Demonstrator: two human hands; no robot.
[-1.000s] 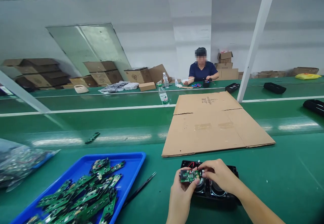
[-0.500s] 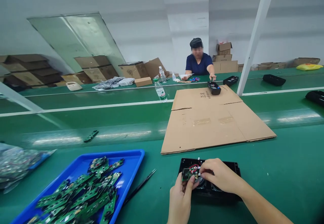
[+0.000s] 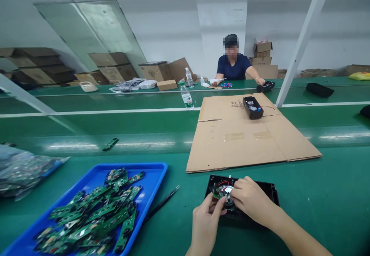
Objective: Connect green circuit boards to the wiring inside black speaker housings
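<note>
A black speaker housing lies on the green bench, and both hands are over its left part. My left hand pinches a small green circuit board between thumb and fingers. My right hand is closed at the board's right end, fingertips pressed together; what they hold is too small to make out. Red and black wires run behind the board, beside a round speaker. Left of the hands, black tweezers rest on the bench next to a blue tray of green circuit boards.
Cardboard lies flat beyond the housing, bearing another open housing. Across the bench a person touches a black housing. A bottle stands left of the cardboard. A white post rises at right, and a plastic bag lies left.
The board in my left hand has tilted. The person's hand has left the housing on the cardboard, which sits nearer, and now reaches another housing to the right. The view has shifted slightly.
</note>
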